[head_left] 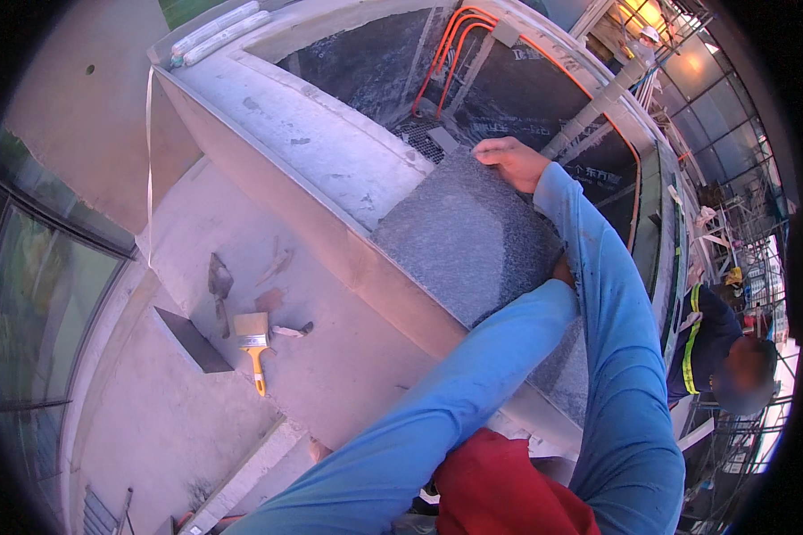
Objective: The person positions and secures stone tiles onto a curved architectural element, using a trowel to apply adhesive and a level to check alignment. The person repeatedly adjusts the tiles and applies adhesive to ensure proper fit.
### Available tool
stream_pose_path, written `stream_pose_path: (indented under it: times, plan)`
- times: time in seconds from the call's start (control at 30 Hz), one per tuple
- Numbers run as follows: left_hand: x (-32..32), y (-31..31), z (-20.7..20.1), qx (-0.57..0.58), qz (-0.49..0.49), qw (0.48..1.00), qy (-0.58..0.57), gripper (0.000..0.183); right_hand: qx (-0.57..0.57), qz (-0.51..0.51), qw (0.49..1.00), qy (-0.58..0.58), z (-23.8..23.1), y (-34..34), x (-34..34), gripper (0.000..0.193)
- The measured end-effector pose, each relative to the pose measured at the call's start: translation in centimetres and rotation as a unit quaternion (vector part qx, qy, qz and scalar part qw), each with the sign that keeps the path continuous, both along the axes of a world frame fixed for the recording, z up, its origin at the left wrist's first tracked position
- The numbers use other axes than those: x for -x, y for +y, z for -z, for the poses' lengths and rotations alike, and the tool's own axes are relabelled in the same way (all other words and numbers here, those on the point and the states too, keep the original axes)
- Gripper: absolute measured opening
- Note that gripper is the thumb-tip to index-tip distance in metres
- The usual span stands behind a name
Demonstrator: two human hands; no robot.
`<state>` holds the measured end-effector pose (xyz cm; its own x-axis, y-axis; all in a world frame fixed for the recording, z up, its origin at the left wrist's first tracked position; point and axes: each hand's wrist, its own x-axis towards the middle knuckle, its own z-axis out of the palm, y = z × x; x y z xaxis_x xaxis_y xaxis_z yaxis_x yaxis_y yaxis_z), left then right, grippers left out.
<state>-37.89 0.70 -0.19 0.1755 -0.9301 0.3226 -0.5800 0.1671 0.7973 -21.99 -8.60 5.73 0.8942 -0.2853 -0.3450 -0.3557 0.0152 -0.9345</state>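
A speckled grey stone slab (473,232) lies over the light top of a low wall, its near-left edge flush with the wall's front face. My right hand (513,162) grips the slab's far corner, fingers curled over the edge. Crossing under the right arm, my left forearm reaches to the slab's right edge. There my left hand (562,270) shows only in a small part; its fingers are hidden behind the slab and the right sleeve. Another grey slab (562,374) lies on the wall closer to me, partly covered by my arms.
Below the wall lie a yellow-handled brush (254,348), a trowel (219,285) and a dark flat piece (192,341). Orange conduits (459,36) run into the dark-lined basin beyond. White rolled tubes (216,34) rest at the wall's far end. A person (709,348) bends at the right.
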Motion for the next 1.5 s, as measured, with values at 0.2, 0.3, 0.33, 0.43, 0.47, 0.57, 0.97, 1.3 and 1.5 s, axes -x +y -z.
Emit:
stream_pose_path:
  times: [0.2,0.3,0.33,0.43,0.47,0.57,0.97,1.3,1.5]
  plan:
    - [0.2,0.1,-0.3,0.005,0.008,1.0,-0.001,0.041,-0.013,0.036,0.998,0.054,1.2,0.3,-0.4,0.016]
    - [0.3,0.4,-0.5,0.006,0.009,1.0,-0.004,0.041,-0.053,0.084,0.993,0.071,1.8,0.1,-0.4,0.021]
    - [0.3,0.5,-0.5,0.005,0.01,1.0,-0.005,0.041,-0.076,0.08,0.991,0.07,1.9,0.1,-0.4,0.022]
    - [0.2,0.7,-0.6,0.005,0.011,1.0,-0.009,0.041,-0.098,0.096,0.986,0.097,1.8,0.2,-0.9,0.028]
    - [0.1,0.8,-0.7,0.005,0.011,1.0,-0.009,0.041,-0.083,0.097,0.987,0.101,1.7,0.3,-1.1,0.03]
    - [0.0,0.9,-0.8,0.005,0.01,1.0,-0.009,0.041,0.013,0.119,0.986,0.119,1.7,0.8,-1.7,0.035]
    - [0.0,1.8,-0.5,0.001,0.015,1.0,-0.018,0.041,0.124,0.079,0.982,0.118,2.2,0.6,-3.0,0.029]
    - [-0.3,2.6,-0.8,-0.006,0.021,0.999,-0.027,0.041,0.227,0.172,0.943,0.172,-0.2,4.2,-4.4,0.057]
    - [-0.4,2.7,-0.9,-0.009,0.025,0.999,-0.03,0.041,0.283,0.123,0.935,0.176,-0.1,3.8,-4.2,0.085]
